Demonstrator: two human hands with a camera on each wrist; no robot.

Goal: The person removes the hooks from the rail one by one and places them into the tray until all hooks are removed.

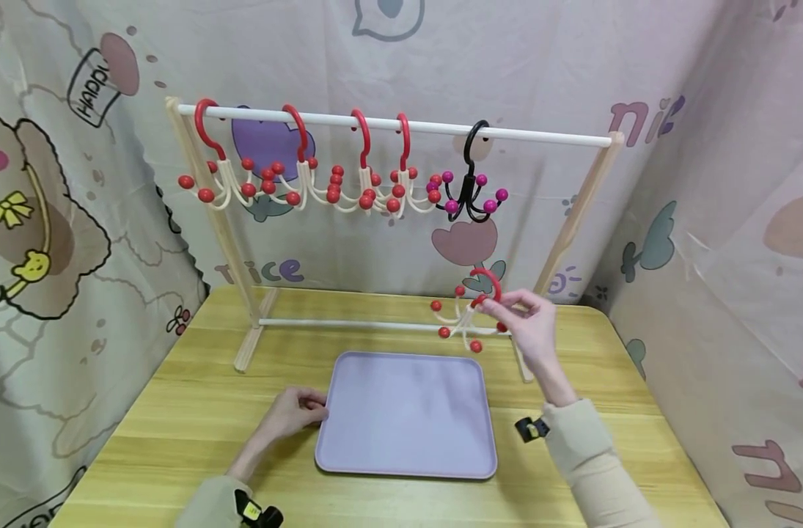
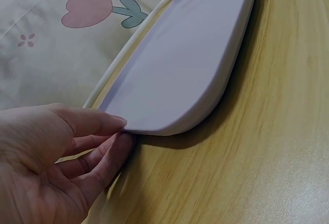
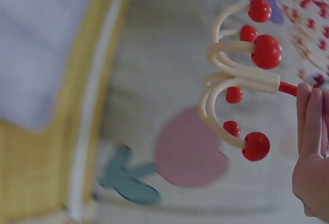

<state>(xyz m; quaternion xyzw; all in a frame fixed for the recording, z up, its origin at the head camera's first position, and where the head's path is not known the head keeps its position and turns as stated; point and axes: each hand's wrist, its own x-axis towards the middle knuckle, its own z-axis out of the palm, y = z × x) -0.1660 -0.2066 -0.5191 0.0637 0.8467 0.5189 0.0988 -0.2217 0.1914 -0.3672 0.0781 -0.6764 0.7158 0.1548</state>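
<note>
Nearest us are two beige sleeves (image 1: 602, 469), with a small black device (image 1: 257, 511) at each wrist. Between them, on the yellow wood-grain desk (image 1: 177, 411), we find a pale lilac rectangular tray (image 1: 408, 418) with rounded corners. The person's left hand (image 1: 292, 413) is at its left edge; that grip is nearly closed, pinching the rim (the left wrist view shows us the fingertips meeting there). Near the tray's far right corner we see the right hand (image 1: 532, 330), its grip closed, thumb and fingers pinching the red hook of a cream multi-armed hanger (image 3: 259, 80) tipped with red balls. We see it in front of the rack, hook uppermost and slightly tilted, arms spreading outward. That rack (image 1: 441, 127), made of pale wooden legs and white rods, stands on the desk. From its top rod hang four more cream hangers (image 1: 304, 176) with red hooks and red balls, and to their right a black hanger (image 1: 468, 191) with magenta balls. Farthest from us, a pale curtain (image 1: 388, 257) printed with cartoon flowers and lettering hangs behind everything.
</note>
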